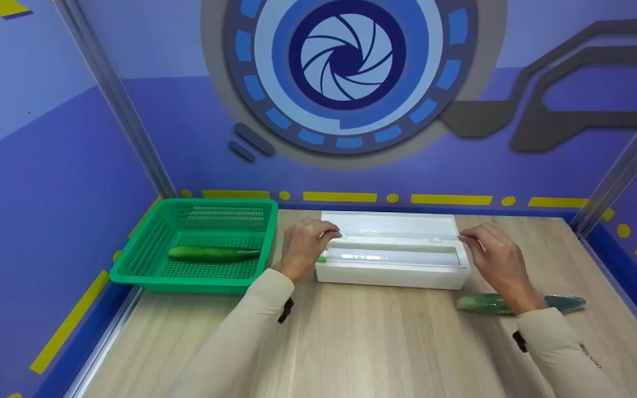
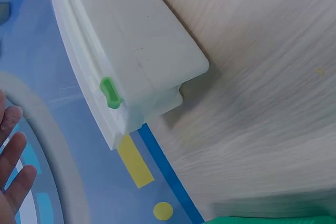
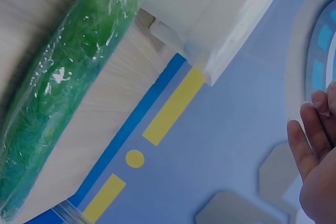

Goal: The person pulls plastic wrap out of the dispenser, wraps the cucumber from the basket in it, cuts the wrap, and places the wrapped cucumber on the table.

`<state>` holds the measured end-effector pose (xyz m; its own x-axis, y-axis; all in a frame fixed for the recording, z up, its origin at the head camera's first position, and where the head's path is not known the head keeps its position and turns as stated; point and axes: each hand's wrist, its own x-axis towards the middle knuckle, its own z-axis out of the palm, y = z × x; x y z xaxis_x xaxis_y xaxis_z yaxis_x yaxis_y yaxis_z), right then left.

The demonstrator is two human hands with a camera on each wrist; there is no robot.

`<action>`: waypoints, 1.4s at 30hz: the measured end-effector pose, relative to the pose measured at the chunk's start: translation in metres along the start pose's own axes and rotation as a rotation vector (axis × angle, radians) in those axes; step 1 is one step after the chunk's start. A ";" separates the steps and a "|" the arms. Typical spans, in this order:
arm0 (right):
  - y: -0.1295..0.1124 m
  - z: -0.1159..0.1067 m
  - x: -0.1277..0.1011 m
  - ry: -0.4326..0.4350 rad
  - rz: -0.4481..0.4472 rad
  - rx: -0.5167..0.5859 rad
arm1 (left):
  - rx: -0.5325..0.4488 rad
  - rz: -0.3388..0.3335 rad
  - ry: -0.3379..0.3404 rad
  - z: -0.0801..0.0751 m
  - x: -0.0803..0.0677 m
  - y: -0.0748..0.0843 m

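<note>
Both hands, left [image 1: 303,244] and right [image 1: 498,257], pinch film at the unlabelled white dispenser [image 1: 393,260].

left hand [image 1: 303,243] | right hand [image 1: 496,255] | at dispenser box [image 1: 393,265] ends

White box [image 1: 393,271], green basket [image 1: 147,265], green cucumber [image 1: 213,254], pale wood-grain table [image 1: 351,342]

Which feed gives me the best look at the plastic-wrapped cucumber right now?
The right wrist view: the wrapped cucumber fills its left side, film creases and glare plain. The head view shows it small on the table, its middle hidden behind the right hand's wrist. The left wrist view does not show it.
</note>
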<state>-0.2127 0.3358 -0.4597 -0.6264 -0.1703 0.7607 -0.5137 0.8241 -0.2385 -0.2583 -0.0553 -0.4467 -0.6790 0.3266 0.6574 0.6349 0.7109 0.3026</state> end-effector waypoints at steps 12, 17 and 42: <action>-0.003 -0.003 -0.003 -0.019 0.057 0.054 | -0.027 0.020 0.028 -0.003 0.002 0.002; -0.005 -0.005 -0.002 -0.004 0.069 0.066 | -0.047 0.029 0.038 -0.006 0.002 0.004; -0.005 -0.023 0.007 0.007 0.237 0.324 | -0.455 -0.201 0.008 -0.014 0.011 0.010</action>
<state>-0.2008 0.3433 -0.4395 -0.7467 0.0085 0.6651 -0.5143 0.6267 -0.5854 -0.2543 -0.0531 -0.4263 -0.8029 0.2049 0.5597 0.5892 0.4150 0.6933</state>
